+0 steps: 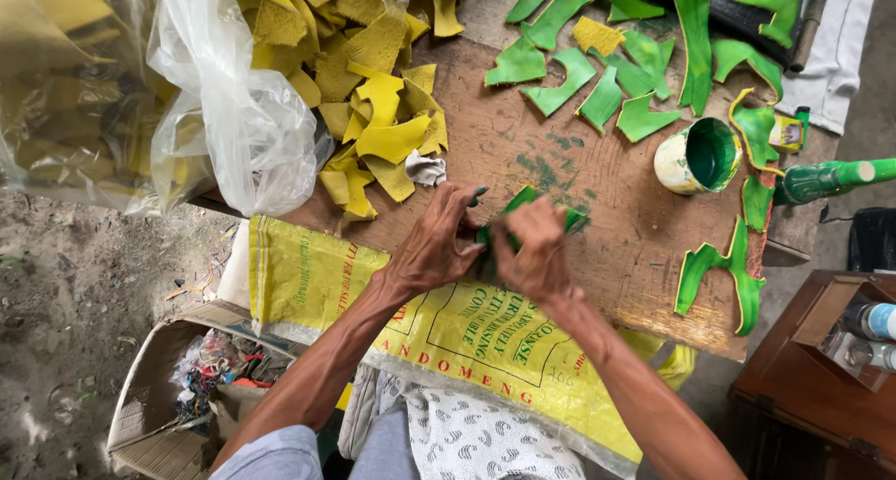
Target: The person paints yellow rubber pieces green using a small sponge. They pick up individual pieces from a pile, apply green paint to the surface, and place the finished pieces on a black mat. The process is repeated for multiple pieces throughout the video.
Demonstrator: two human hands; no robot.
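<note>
My left hand [431, 245] and my right hand [534, 252] meet over a green-painted curved piece [569, 220] at the near edge of a worn wooden board [616, 228]. Both hands grip this piece; most of it is hidden under the fingers. A pile of unpainted yellow pieces [378, 116] lies to the left of my hands. Several green-painted pieces [597, 78] are spread at the far side of the board. A small white cup of green paint [698, 156] stands to the right.
A yellow woven sack [317, 279] covers my lap. Clear plastic bags [233, 106] of yellow pieces sit far left. A green-stained bottle [821, 178] lies right, near a brown wooden stand [803, 377]. A cardboard box of scraps [187, 387] rests on the dirt ground.
</note>
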